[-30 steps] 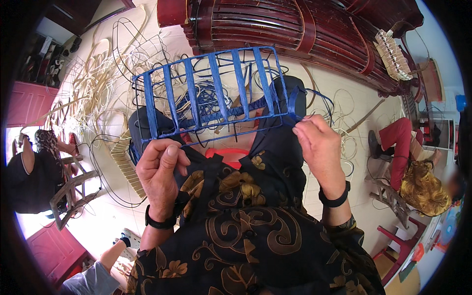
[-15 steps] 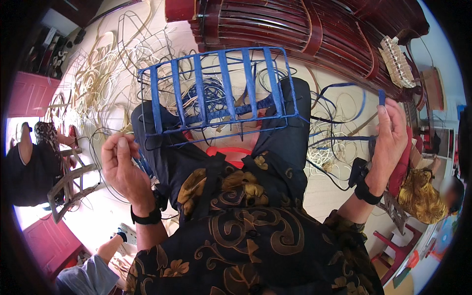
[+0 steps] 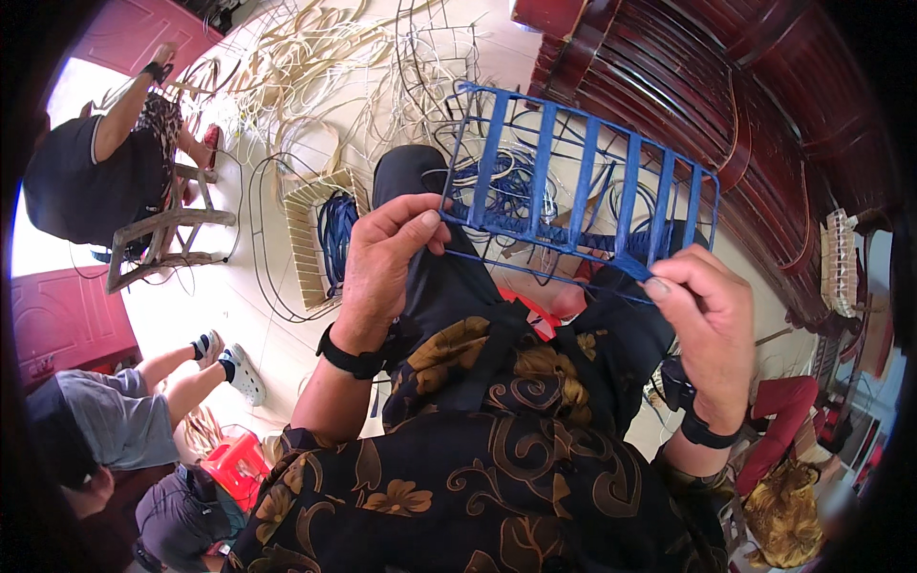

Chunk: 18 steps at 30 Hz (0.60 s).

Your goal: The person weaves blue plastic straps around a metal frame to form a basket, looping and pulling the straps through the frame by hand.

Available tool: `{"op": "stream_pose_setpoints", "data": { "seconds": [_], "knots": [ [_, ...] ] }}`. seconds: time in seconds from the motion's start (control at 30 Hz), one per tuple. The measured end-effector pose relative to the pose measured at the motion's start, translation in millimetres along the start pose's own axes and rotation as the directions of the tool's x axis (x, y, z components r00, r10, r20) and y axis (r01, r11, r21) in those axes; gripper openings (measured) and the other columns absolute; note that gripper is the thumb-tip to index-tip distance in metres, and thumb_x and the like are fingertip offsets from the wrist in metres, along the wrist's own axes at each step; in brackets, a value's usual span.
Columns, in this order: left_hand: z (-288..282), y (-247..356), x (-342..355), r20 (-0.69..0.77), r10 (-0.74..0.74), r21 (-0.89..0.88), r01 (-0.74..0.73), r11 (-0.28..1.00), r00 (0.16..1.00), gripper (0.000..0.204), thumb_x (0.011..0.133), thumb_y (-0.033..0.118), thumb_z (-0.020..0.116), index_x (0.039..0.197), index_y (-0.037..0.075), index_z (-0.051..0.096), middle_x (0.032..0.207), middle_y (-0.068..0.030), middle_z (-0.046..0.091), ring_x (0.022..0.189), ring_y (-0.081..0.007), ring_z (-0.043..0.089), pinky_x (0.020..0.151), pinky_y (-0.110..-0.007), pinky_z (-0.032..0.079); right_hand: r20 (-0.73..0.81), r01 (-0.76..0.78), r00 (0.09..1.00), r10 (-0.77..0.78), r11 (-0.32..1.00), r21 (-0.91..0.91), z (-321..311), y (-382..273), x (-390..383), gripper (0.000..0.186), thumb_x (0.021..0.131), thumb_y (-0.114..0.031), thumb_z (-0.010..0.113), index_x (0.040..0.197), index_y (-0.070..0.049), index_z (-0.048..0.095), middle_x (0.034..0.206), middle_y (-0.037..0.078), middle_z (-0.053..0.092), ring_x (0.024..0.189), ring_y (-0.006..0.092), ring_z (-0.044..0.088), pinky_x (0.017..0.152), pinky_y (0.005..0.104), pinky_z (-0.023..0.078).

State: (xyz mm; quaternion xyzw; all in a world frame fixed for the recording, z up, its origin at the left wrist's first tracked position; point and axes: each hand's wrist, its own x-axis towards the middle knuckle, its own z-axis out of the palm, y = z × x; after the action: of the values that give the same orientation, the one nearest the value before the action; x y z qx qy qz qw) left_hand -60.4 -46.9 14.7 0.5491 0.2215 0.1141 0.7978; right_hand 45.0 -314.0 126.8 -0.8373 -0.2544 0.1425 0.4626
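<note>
A rectangular wire frame [image 3: 542, 158] wrapped in blue strip, with several flat blue slats across it, rests over my knees. My left hand [image 3: 382, 267] is closed on its near left corner, thumb against fingertips. At the near rail, toward the right end, my right hand [image 3: 709, 310] pinches a flat blue strip [image 3: 629, 265] between thumb and forefinger. That strip folds around the rail. Behind the slats a tangle of blue strips [image 3: 506, 181] shows on the floor.
A pale woven basket [image 3: 302, 250] holding blue strips stands on the floor to my left. Loose pale strips [image 3: 315, 57] spread ahead. A dark red wooden bench [image 3: 659, 86] runs along the far right. People sit at left, one on a wooden chair [image 3: 172, 224].
Both hands have come in from the sides onto the blue frame: left to its near corner, right to the strip at the near rail. My view has turned toward the left.
</note>
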Motion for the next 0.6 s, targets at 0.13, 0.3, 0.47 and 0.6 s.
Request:
{"op": "stream_pose_setpoints", "data": {
  "seconds": [0.13,0.3,0.47,0.6],
  "knots": [
    [-8,-1,3,0.041,-0.038,0.038,0.036,0.999,0.998,0.017,0.091,0.004,0.059,0.103,-0.005,0.065,0.077,-0.0047,0.063,0.069,-0.0103,0.056,0.063,-0.023,0.045,0.105,0.017,0.994,-0.010,0.998,-0.057,27,-2,12,0.003,0.084,-0.001,0.064,0.085,0.002,0.063,0.073,0.007,0.058,0.063,0.0153,0.058,0.058,0.0271,0.045],
    [-16,1,7,0.077,-0.050,0.101,0.042,0.994,0.996,0.012,0.091,0.005,0.060,0.098,-0.004,0.065,0.072,-0.0025,0.060,0.065,-0.0096,0.055,0.061,-0.022,0.044,0.185,0.028,0.983,-0.012,0.996,-0.081,47,13,7,0.006,0.084,-0.004,0.066,0.088,0.001,0.064,0.076,0.011,0.059,0.068,0.0233,0.060,0.062,0.0306,0.046],
    [-20,18,17,0.152,-0.013,0.313,-0.036,0.949,0.988,0.011,0.090,0.007,0.062,0.093,-0.002,0.066,0.073,-0.0020,0.062,0.069,-0.0092,0.057,0.066,-0.022,0.046,0.256,-0.218,0.945,0.205,0.976,0.021,51,11,-2,0.005,0.087,-0.004,0.063,0.088,0.001,0.064,0.074,0.010,0.061,0.065,0.0197,0.061,0.060,0.0300,0.046],
    [-29,40,48,0.154,0.147,0.602,-0.210,0.770,0.977,0.013,0.090,0.010,0.060,0.095,0.000,0.066,0.084,-0.0006,0.065,0.078,-0.0074,0.057,0.072,-0.022,0.046,0.192,-0.174,0.968,0.165,0.984,0.031,53,27,-16,0.008,0.089,-0.007,0.063,0.091,0.001,0.064,0.074,0.008,0.063,0.061,0.0128,0.059,0.056,0.0260,0.046]
  ]
}}
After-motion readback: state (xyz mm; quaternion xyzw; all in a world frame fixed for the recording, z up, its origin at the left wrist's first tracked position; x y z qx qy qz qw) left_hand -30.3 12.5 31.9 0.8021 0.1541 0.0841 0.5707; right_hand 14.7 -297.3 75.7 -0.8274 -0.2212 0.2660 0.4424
